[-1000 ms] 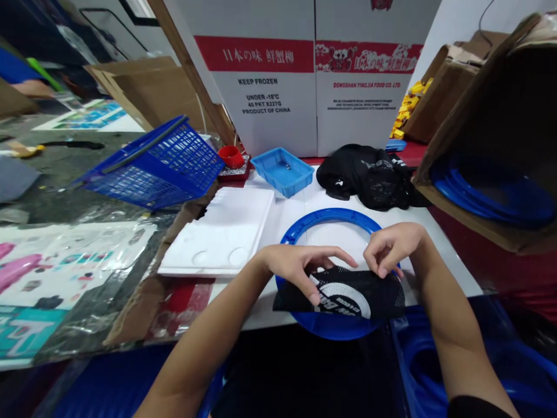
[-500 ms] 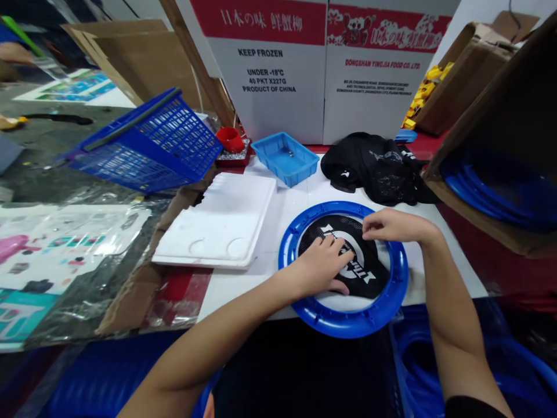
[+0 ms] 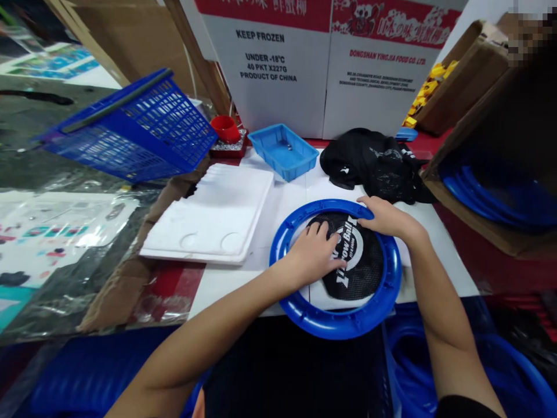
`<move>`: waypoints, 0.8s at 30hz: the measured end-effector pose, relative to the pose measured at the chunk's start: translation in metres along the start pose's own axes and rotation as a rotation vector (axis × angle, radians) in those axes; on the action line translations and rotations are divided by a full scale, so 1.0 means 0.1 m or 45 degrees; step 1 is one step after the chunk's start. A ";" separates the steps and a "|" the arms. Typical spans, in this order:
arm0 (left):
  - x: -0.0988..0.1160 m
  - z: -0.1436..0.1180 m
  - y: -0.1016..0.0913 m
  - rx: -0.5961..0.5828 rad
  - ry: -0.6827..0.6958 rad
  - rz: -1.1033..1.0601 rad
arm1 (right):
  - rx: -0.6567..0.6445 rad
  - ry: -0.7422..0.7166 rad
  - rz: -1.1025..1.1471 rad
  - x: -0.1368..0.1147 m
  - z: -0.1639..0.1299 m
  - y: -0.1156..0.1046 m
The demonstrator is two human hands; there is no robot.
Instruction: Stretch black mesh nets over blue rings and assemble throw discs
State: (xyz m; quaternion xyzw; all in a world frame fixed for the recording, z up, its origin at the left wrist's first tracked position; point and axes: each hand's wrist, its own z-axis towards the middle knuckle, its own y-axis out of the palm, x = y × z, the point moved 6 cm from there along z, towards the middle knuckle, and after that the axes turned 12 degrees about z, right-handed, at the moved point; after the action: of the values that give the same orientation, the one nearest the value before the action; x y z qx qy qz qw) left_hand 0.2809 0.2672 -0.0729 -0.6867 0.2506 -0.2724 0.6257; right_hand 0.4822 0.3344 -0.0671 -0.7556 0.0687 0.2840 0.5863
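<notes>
A blue plastic ring (image 3: 394, 270) lies on the white board, its near edge overhanging the table. Inside it is a piece of black mesh fabric (image 3: 369, 276) printed with white "Throw Ball" lettering. My left hand (image 3: 311, 255) reaches over the ring's left side, fingers spread flat on the mesh. At the upper right of the ring, my right hand (image 3: 383, 217) pinches the rim, its thumb on the inner side and its fingers at the outer side. Behind the ring sits a heap of black fabric (image 3: 369, 159).
A light-blue tray (image 3: 287, 162) with small metal pieces stands behind a white foam slab (image 3: 209, 215). A blue basket (image 3: 143, 128) leans at left beside a red cup (image 3: 225, 129). An open carton (image 3: 474, 226) holds blue rings at right. A large white carton (image 3: 270, 98) forms the back.
The mesh has turned inside the ring, so its lettering now runs steeply upward. My right hand has moved from the mesh onto the rim. The camera view has shifted slightly.
</notes>
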 end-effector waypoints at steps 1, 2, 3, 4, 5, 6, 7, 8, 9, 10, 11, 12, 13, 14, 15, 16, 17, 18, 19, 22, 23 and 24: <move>0.03 0.00 0.05 -0.073 0.075 0.001 | -0.024 -0.004 0.017 -0.03 -0.01 0.01; 0.04 -0.01 0.09 -0.150 0.181 -0.018 | -0.054 -0.006 0.039 -0.05 -0.02 0.02; 0.04 -0.01 0.12 -0.220 0.300 -0.053 | -0.085 -0.007 0.061 -0.07 -0.03 0.04; 0.02 -0.03 0.12 -0.274 0.409 -0.094 | -0.112 -0.004 0.082 -0.08 -0.03 0.06; -0.02 -0.04 0.10 -0.299 0.486 -0.129 | -0.131 0.002 0.097 -0.08 -0.04 0.07; -0.07 -0.04 0.06 -0.288 0.511 -0.149 | -0.141 0.012 0.107 -0.07 -0.04 0.09; -0.14 -0.03 0.01 -0.245 0.471 -0.146 | -0.145 0.023 0.111 -0.06 -0.05 0.09; -0.21 -0.02 -0.03 -0.186 0.378 -0.120 | -0.144 0.033 0.110 -0.05 -0.06 0.09; -0.27 -0.01 -0.08 -0.124 0.250 -0.079 | -0.145 0.047 0.101 -0.04 -0.07 0.09; -0.32 0.00 -0.11 -0.077 0.110 -0.029 | -0.149 0.065 0.087 -0.03 -0.08 0.09; -0.35 0.00 -0.13 -0.050 -0.025 0.025 | -0.157 0.083 0.068 -0.03 -0.10 0.08; -0.36 -0.01 -0.13 -0.043 -0.141 0.072 | -0.168 0.100 0.047 -0.03 -0.12 0.08; -0.36 -0.01 -0.12 -0.052 -0.222 0.099 | -0.179 0.115 0.030 -0.03 -0.15 0.07; -0.35 -0.01 -0.11 -0.070 -0.260 0.095 | -0.193 0.127 0.017 -0.04 -0.17 0.07; -0.33 0.00 -0.09 -0.084 -0.258 0.056 | -0.204 0.136 0.010 -0.05 -0.19 0.07; -0.32 0.01 -0.08 -0.087 -0.220 -0.015 | -0.211 0.140 0.012 -0.05 -0.20 0.07; -0.31 0.02 -0.09 -0.079 -0.156 -0.111 | -0.212 0.135 0.023 -0.06 -0.22 0.06; -0.30 0.04 -0.10 -0.071 -0.078 -0.224 | -0.208 0.121 0.043 -0.06 -0.23 0.07; -0.31 0.05 -0.13 -0.070 0.001 -0.350 | -0.203 0.097 0.066 -0.06 -0.24 0.07; -0.37 0.05 -0.22 -0.178 0.163 -0.810 | -0.185 0.031 0.117 -0.01 -0.27 0.10; -0.39 0.05 -0.24 -0.237 0.187 -0.968 | -0.185 0.025 0.120 0.02 -0.28 0.11; -0.41 0.05 -0.25 -0.286 0.199 -1.091 | -0.188 0.027 0.120 0.05 -0.30 0.11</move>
State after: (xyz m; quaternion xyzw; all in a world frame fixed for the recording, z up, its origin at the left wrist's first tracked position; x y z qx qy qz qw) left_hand 0.2549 0.3013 -0.0511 -0.7696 0.0181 -0.5290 0.3572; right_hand 0.4914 0.3041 -0.0746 -0.7956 0.0892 0.3077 0.5142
